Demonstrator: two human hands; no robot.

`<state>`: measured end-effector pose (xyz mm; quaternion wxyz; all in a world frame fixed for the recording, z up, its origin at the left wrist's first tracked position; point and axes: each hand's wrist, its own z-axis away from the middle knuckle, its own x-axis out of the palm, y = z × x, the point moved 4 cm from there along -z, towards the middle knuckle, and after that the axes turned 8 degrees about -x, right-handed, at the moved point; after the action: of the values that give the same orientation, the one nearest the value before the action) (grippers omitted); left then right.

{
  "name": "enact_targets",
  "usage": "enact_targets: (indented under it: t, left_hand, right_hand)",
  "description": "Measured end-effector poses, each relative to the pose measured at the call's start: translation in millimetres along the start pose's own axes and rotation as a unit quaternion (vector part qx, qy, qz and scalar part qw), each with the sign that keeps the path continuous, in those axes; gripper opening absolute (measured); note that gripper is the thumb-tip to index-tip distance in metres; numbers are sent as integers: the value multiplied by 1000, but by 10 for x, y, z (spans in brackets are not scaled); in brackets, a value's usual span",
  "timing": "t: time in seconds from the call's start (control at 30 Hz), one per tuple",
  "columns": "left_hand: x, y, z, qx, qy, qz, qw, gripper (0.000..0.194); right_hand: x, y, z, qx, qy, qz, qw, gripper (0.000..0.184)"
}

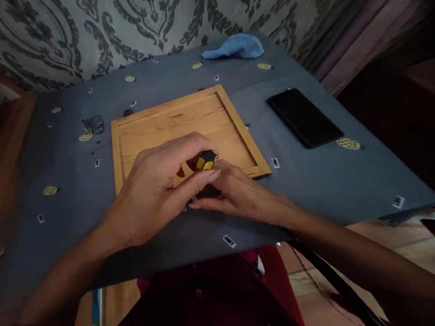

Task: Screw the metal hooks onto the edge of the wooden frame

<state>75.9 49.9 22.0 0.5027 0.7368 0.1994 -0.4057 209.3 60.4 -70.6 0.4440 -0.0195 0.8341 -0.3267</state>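
A framed wooden panel, like a cabinet door, lies flat on the cloth-covered table. Over its near edge, my left hand is closed round the black-and-yellow handle of a screwdriver, thumb and fingers gripping it near the top. Just beneath and to the right, my right hand has its fingers closed, the thumb along the panel's near edge. A dark part with a bit of shiny metal shows by that thumb, but I cannot make out what it is. The screwdriver's tip is hidden behind my hands.
A black phone lies right of the panel. Toward the wall sits a crumpled blue cloth. Left of the panel are a small clear bag and tiny dark screws. A wooden cabinet borders the table's left side.
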Motion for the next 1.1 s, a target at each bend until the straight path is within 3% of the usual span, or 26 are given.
enact_targets:
  t: [0.2, 0.5, 0.7, 0.9, 1.1]
  left_hand:
    - [-50, -32, 81, 6, 26, -3, 1000, 11]
    - [-96, -58, 122, 6, 3, 0, 1000, 11]
    - [-148, -86, 152, 20, 33, -69, 997, 22]
    - [-189, -133, 113, 84, 13, -3, 996, 27]
    - [-174, -151, 77, 37, -24, 61, 997, 24]
  right_hand:
    - [76, 73, 69, -18, -14, 11, 1000, 52]
    - [87, 87, 59, -14, -38, -8, 999, 37]
    - [109, 99, 63, -12, -32, -12, 999, 37]
    - [111, 103, 62, -18, -18, -8, 1000, 38]
    - [104, 94, 55, -13, -25, -15, 1000, 41]
